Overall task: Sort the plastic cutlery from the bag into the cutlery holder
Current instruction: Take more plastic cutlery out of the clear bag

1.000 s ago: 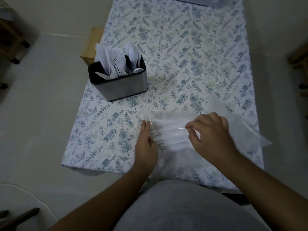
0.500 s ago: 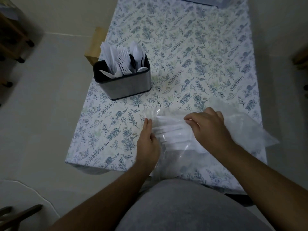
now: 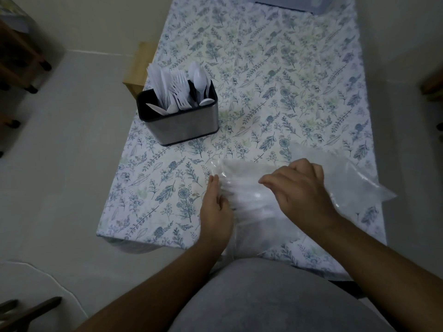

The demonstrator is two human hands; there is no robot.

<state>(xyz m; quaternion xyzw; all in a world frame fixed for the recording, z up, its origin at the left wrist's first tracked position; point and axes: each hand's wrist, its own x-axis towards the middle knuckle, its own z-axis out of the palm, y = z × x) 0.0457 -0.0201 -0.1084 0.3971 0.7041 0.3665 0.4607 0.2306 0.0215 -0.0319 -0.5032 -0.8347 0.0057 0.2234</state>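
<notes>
Clear plastic bag (image 3: 271,207): lies flat at the near edge of the table, just in front of the person's body; its far right corner is crumpled and sticks out toward the right table edge.
Cutlery in bag (image 3: 249,197): a blurred white bundle shows through the film between the two hands; single pieces cannot be told apart.
Left hand (image 3: 217,212): laid edge-on against the left side of the bag, fingers straight and together, thumb side up; it presses the bag and grips nothing.
Right hand (image 3: 304,190): on top of the bag, fingers curled down, thumb and forefinger tips reaching toward the bundle; whether they pinch the film or a piece beneath cannot be told.
Cutlery holder (image 3: 178,116): a metal box with a dark rim, upright on the table's left side, well apart from the bag and farther from the person.
Holder contents: white knives (image 3: 157,85) at the left, forks (image 3: 178,89) in the middle, spoons (image 3: 199,80) at the right, all standing.
Tablecloth (image 3: 275,75): white with a blue leaf print.
Wooden block (image 3: 139,65): beside the table's left edge, behind the holder.
</notes>
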